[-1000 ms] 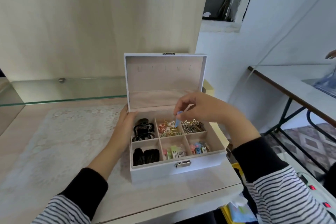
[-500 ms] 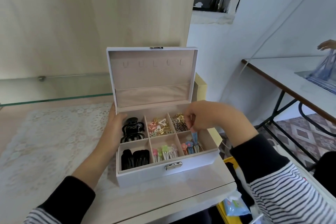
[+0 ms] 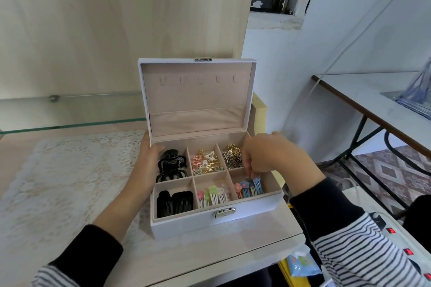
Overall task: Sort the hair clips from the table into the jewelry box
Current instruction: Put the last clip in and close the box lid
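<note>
A pale tabletop stands against a light wood panel, with a lace mat spread over its left part and a glass shelf running along the back. The jewelry box sits at the right end of the tabletop, partly on the mat, its lid standing upright and open.

The box has six compartments, all holding hair clips:
- back left: black claw clips
- front left: black snap clips
- back middle: pink and gold clips
- back right: gold and dark clips
- front middle: green and pink flower clips
- front right: blue flower clips

The right grip reaches over the right side of the box, knuckles up and fingers curled downward into the front right compartment. Its fingertips are bunched on the top end of one blue clip, pinching it as it stands among the others.

The left grip grasps the box by its left wall, palm against the side and thumb hooked over the rim beside the claw clips. Both sleeves are black at the cuff and striped above.

To the right stand a second table bearing a clear plastic bag, and a white power strip with red switches. A blue packet lies below the tabletop edge.
</note>
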The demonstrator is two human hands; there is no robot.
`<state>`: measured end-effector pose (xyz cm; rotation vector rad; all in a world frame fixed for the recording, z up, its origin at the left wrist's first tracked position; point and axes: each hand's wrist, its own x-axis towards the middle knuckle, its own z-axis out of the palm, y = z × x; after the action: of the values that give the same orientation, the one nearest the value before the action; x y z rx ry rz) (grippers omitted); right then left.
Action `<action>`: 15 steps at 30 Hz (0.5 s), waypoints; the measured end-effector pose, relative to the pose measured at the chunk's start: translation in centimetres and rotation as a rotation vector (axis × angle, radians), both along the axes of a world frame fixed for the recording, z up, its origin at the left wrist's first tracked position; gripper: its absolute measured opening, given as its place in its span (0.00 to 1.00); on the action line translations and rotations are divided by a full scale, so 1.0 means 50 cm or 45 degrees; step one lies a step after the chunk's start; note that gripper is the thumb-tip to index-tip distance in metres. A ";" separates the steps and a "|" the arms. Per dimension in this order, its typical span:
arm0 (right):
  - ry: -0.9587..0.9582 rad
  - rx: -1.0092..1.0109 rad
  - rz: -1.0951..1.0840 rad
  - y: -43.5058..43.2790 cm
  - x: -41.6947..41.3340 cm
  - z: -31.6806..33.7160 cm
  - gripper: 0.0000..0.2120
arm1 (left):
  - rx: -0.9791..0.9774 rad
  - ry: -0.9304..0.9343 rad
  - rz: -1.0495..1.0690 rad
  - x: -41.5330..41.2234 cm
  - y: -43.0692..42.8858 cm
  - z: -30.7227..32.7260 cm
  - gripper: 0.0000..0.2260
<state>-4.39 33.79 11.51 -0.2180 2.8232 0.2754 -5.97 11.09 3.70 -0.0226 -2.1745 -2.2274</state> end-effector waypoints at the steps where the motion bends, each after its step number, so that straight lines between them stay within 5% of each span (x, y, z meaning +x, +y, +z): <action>1: 0.024 0.033 0.007 -0.001 0.002 -0.003 0.06 | 0.001 0.002 -0.008 -0.001 -0.001 -0.001 0.23; 7: 0.006 -0.044 -0.049 0.007 0.007 0.006 0.11 | 0.007 0.052 -0.028 -0.008 -0.005 -0.011 0.24; 10: 0.093 -0.419 -0.119 0.023 0.004 0.012 0.12 | 0.076 0.020 -0.027 -0.010 -0.006 -0.014 0.15; 15: 0.322 -1.082 -0.174 0.032 0.003 -0.022 0.08 | 0.425 -0.115 -0.090 -0.001 -0.006 -0.006 0.20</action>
<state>-4.25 35.39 10.42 -0.1661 2.9966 -1.0040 -6.04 10.77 3.38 0.0094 -1.8364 -2.6496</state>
